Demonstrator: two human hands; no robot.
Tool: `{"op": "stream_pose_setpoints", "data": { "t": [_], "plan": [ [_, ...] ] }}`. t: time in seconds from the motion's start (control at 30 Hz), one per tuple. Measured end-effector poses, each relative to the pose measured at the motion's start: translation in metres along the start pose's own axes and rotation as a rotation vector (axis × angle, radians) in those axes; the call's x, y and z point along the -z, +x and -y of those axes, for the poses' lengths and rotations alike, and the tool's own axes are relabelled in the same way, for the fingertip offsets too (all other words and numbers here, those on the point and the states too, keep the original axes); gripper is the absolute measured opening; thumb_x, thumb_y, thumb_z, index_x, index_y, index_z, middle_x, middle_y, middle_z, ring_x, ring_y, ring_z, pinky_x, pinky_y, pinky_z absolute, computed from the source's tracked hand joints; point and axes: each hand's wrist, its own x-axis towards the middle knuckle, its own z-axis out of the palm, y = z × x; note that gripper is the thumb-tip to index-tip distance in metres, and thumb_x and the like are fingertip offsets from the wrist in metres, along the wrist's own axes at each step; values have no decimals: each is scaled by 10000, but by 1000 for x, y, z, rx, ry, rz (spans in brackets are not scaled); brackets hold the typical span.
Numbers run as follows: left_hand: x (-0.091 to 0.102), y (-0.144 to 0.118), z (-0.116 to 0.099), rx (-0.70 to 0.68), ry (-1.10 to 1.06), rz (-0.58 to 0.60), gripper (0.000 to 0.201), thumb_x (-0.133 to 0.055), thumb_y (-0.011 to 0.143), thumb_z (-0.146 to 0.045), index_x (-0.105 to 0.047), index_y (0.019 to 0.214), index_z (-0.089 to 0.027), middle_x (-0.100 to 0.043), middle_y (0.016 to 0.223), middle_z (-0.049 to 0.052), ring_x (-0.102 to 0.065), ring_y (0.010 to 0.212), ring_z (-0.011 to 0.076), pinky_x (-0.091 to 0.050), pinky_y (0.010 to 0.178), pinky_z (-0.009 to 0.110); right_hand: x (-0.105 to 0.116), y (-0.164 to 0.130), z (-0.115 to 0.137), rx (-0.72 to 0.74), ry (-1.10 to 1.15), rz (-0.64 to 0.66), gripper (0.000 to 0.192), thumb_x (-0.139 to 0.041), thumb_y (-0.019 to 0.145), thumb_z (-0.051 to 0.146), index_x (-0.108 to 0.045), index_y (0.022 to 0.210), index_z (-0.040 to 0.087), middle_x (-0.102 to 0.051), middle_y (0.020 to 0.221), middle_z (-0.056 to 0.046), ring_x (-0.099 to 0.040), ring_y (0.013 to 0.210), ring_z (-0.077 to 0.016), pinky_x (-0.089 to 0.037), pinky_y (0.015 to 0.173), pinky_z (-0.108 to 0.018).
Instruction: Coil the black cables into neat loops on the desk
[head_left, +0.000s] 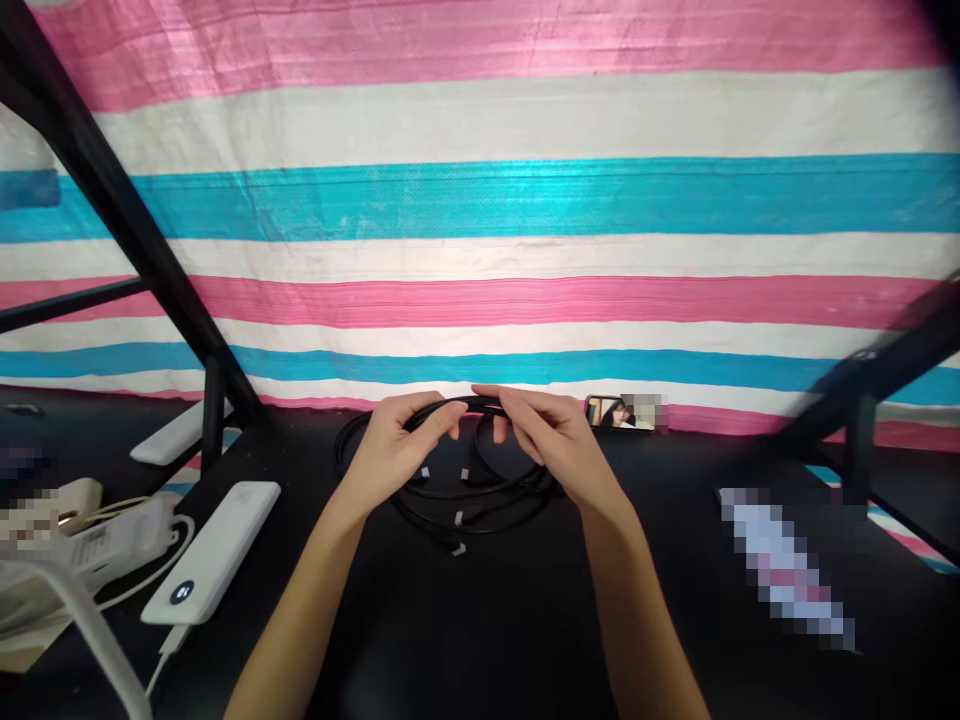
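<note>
Coiled black cable (pixel 484 404), smooth and slim, spans the space between the person's 2 hands in the head view, over the far part of the black tabletop (pixel 465 640). The left hand (pixel 397 450) has its thumb and fingers clamped on the upper strands, and the right hand (pixel 559 440) pinches them further along, fingers bent round the bundle. Looser round loops curve below, with 4 small, pale connectors (pixel 459 518) showing among them. Over on the left lies a white power bank (pixel 217 550), a slab with rounded corners and a dark oval display (pixel 181 592), near a boxy white power strip (pixel 124 545). Behind, a creased, shiny plastic sheet (pixel 510 200) runs in pink, white and blue stripes; a phone (pixel 615 413) sits near its foot, just beside the right hand. The blurred object (pixel 787 565) at far right looks long and narrow, though I can't be sure.
</note>
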Motion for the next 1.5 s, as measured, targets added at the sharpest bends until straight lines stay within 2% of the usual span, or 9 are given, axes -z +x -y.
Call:
{"op": "stream_pose_setpoints", "data": {
  "t": [0.23,0.43,0.6,0.93,1.07,1.2,1.33,1.4,1.5],
  "plan": [
    [-4,0,6,-150,94,-84,173,-566,856,-315,-684,847,-189,-704,859,27,-629,798,164,-468,709,236,-1,2,-2,-93,72,-33,328,-552,880,410,-736,1034,186,-533,571,27,-251,416,-40,-178,405,-217],
    [-3,1,9,-213,164,-114,194,-550,875,-280,-710,965,-218,-733,955,28,-669,877,184,-500,798,267,-4,1,2,-40,22,-108,296,-578,861,392,-750,979,181,-627,609,5,-331,400,-45,-280,398,-211],
    [-4,0,11,-263,255,-145,218,-541,881,-317,-719,959,-219,-735,991,27,-676,909,197,-495,803,258,-11,0,1,11,45,-187,192,-715,748,329,-756,885,201,-706,699,-17,-644,637,-148,-541,659,-288],
    [-8,-1,15,-288,344,-160,219,-547,880,-346,-711,946,-217,-740,923,26,-674,772,172,-463,700,237,-7,2,-3,90,-63,-208,113,-735,707,261,-739,801,197,-740,836,-35,-695,789,-189,-568,750,-316],
    [-16,3,15,-203,154,-125,188,-587,845,-356,-678,838,-191,-702,766,8,-619,672,141,-437,607,221,-2,3,-6,142,-138,-284,99,-727,710,254,-751,798,215,-737,804,-23,-686,754,-189,-558,686,-305],
    [-25,9,21,6,-146,-47,322,-618,808,-420,-532,614,-178,-444,405,-64,-380,349,70,-274,400,223,7,6,-12,141,-56,-524,101,-725,696,246,-753,791,229,-719,747,-12,-664,703,-179,-538,661,-314],
    [-31,14,29,79,-479,-11,509,-595,823,-427,-314,465,-199,-268,317,-80,-304,276,51,-203,366,239,17,10,-17,112,135,-698,189,-747,668,333,-735,825,229,-676,682,-12,-561,535,-118,-413,448,-248],
    [-32,16,32,97,-616,-86,557,-611,809,-412,-247,440,-204,-202,328,-86,-288,263,45,-165,343,242,20,12,-19,69,210,-680,266,-753,664,388,-720,876,231,-664,694,-9,-438,440,-68,-290,374,-226],
    [-25,20,35,135,-732,-290,569,-646,773,-358,-206,450,-202,-168,367,-95,-192,265,23,-95,311,240,14,15,-19,-51,356,-471,387,-755,670,434,-681,995,239,-629,681,18,-280,374,-23,-179,351,-217]
  ]
}}
